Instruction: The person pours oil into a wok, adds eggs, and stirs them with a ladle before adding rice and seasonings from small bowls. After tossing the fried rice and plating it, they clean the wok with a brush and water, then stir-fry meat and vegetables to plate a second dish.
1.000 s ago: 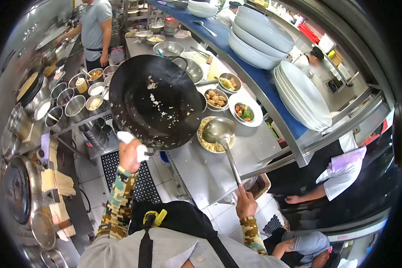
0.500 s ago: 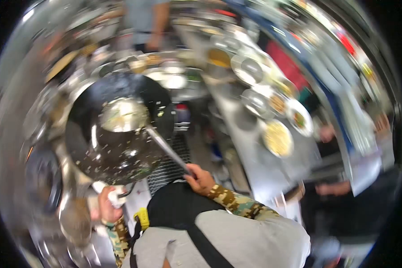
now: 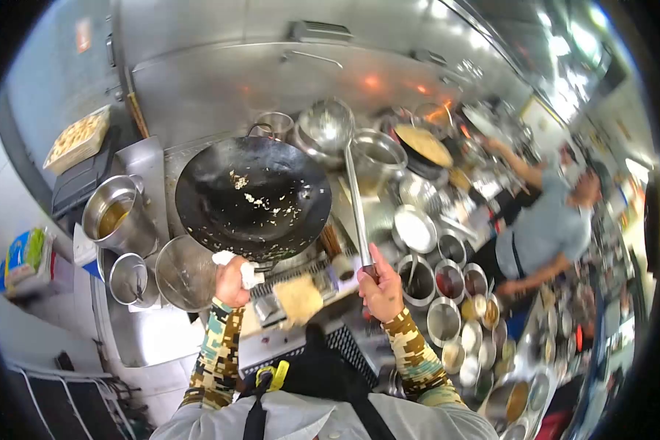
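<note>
A black wok [image 3: 216, 194] sits on the stove, with bits of white and yellowish food scattered inside it. My left hand [image 3: 232, 282] is closed over a folded white cloth [image 3: 248, 273] at the wok's near edge; the part gripped beneath is hidden. My right hand [image 3: 380, 286] is wrapped round the handle end of a long metal ladle [image 3: 358, 202]. Its round bowl is raised past the wok's right rim, over the pots behind, with no food visible in it.
Left of the wok stand a tall pot of brownish liquid [image 3: 128, 224] and a wire strainer [image 3: 187, 275]. Several bowls and pots [image 3: 444, 323] crowd the right side. A co-worker [image 3: 550, 227] stands there, near another wok [image 3: 422, 150]. A steel wall [image 3: 220, 92] rises behind.
My view has swung left from the counter with plates to the stove. The wok is now on the stove, and the ladle has moved from inside it to beyond its right rim.
</note>
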Demonstrator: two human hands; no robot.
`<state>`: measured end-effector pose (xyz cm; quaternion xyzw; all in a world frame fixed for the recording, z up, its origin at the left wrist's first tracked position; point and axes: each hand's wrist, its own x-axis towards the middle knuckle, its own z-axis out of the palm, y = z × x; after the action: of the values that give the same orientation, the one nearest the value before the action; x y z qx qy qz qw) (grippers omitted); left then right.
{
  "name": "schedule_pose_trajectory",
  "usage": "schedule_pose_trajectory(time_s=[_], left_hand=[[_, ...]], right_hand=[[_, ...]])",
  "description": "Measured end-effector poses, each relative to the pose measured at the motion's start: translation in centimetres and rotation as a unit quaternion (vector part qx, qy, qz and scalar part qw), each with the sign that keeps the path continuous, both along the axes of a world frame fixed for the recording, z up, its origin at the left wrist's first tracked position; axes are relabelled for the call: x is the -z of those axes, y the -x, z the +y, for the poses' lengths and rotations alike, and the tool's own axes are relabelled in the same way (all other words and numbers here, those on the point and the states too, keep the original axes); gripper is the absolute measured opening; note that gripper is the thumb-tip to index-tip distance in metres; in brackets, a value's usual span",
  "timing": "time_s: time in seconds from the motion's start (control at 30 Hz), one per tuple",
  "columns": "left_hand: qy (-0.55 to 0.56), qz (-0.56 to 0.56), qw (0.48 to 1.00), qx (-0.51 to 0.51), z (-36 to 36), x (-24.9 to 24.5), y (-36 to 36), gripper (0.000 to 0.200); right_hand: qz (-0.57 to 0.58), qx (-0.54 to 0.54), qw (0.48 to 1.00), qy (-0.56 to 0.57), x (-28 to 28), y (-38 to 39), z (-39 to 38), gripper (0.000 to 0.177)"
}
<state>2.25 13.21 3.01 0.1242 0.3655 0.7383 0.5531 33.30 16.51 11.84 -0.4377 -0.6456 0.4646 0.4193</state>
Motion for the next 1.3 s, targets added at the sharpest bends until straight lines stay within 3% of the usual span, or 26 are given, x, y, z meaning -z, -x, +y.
schedule_pose_trajectory(time_s=[0.07,0.13,0.2,0.23,0.27,0.33,0.37,0.4,0.43,0.47,0.5,0.53,0.57,0.63,0.7,0.73,0.77,0.8,0.87,0.9,0.93,1.0,1.03,1.13,1.27,1.3], left_hand=[[0.012,-0.052,0.998,-0.028,2.4,2.5,0.5,0.008],[0.006,-0.093,0.994,-0.053,6.2,0.8,0.0,0.007],[0.043,0.279,0.954,-0.104,9.8,4.0,-0.3,0.008],[0.059,0.112,0.985,-0.114,11.3,5.0,-0.2,0.009],[0.065,0.094,0.987,-0.114,10.9,4.1,-0.8,0.008],[0.077,0.056,0.989,-0.117,10.0,2.3,-2.0,0.010],[0.074,-0.046,0.991,-0.100,9.1,2.3,-1.8,0.012],[0.057,-0.030,0.990,-0.127,7.6,2.5,-2.1,0.014],[0.132,0.034,0.983,-0.126,5.5,1.2,-2.6,0.014],[0.138,0.153,0.960,-0.188,3.5,1.6,-2.9,0.017],[0.149,0.271,0.921,-0.237,1.1,2.1,-3.2,0.020],[0.184,0.276,0.917,-0.222,-1.8,1.9,-3.3,0.025],[0.221,0.272,0.914,-0.206,-5.0,1.3,-3.9,0.030],[0.272,0.221,0.920,-0.175,-9.6,-0.7,-5.3,0.035],[0.304,0.279,0.889,-0.197,-11.9,2.3,-6.2,0.038],[0.327,0.348,0.867,-0.143,-12.1,2.8,-6.2,0.040],[0.340,0.416,0.839,-0.087,-12.1,2.9,-6.3,0.042],[0.403,0.492,0.772,-0.020,-11.5,3.5,-6.2,0.044],[0.421,0.634,0.647,-0.055,-9.4,4.9,-7.2,0.062],[0.405,0.699,0.581,-0.096,-8.5,7.0,-7.3,0.072],[0.452,0.685,0.567,-0.068,-7.3,6.2,-7.6,0.083],[0.450,0.746,0.489,-0.052,-7.1,9.0,-7.6,0.078],[0.461,0.761,0.455,-0.027,-7.0,9.7,-7.8,0.076],[0.470,0.743,0.476,0.011,-7.0,9.0,-8.5,0.072],[0.274,0.777,0.557,-0.104,-2.7,1.6,-7.6,0.066],[0.207,0.797,0.551,-0.139,-0.8,-0.3,-7.2,0.065]], right_hand=[[0.007,-0.024,0.998,0.053,-1.4,1.4,6.4,0.063],[-0.028,-0.076,0.996,0.047,-1.7,3.2,15.1,0.062],[-0.126,-0.110,0.985,0.042,-5.0,5.9,23.4,0.057],[-0.188,-0.120,0.974,0.033,-6.9,8.3,27.0,0.053],[-0.254,-0.118,0.958,-0.057,-5.0,11.0,33.1,0.047],[-0.293,-0.069,0.881,-0.365,1.0,17.0,43.3,0.030],[-0.447,-0.103,0.842,-0.286,-0.5,19.9,45.4,0.029],[-0.517,-0.125,0.799,-0.280,0.5,22.5,48.4,0.026],[-0.535,-0.125,0.749,-0.369,1.9,24.4,50.9,0.023],[-0.604,-0.207,0.666,-0.385,2.8,27.6,54.7,0.028],[-0.466,-0.281,0.745,-0.386,2.5,26.8,55.1,0.022],[-0.309,-0.377,0.794,-0.363,2.5,26.1,55.7,0.018],[-0.176,-0.471,0.796,-0.336,2.4,25.3,56.1,0.017],[-0.169,-0.351,0.899,-0.199,3.9,27.4,52.2,0.018],[-0.365,-0.344,0.850,0.164,3.5,30.2,55.7,0.012],[-0.193,-0.282,0.886,0.313,6.2,30.3,57.3,0.014],[-0.009,-0.200,0.876,0.439,7.9,29.7,58.4,0.017],[-0.159,-0.202,0.939,0.227,5.8,28.6,54.3,0.019],[-0.301,-0.253,0.913,0.112,2.4,27.5,52.9,0.009],[-0.294,-0.232,0.924,0.081,0.5,26.2,52.1,0.007],[-0.287,-0.210,0.933,0.050,-1.3,24.9,51.4,0.006],[-0.163,-0.172,0.971,0.030,-3.6,20.6,51.6,0.007],[-0.187,-0.143,0.972,0.003,-4.7,18.3,51.3,0.008],[-0.278,-0.064,0.957,-0.057,-7.1,12.6,49.9,0.016],[-0.333,-0.045,0.939,-0.079,-4.8,8.5,47.9,0.013],[-0.390,-0.146,0.907,-0.060,-2.4,7.8,51.0,0.010]])
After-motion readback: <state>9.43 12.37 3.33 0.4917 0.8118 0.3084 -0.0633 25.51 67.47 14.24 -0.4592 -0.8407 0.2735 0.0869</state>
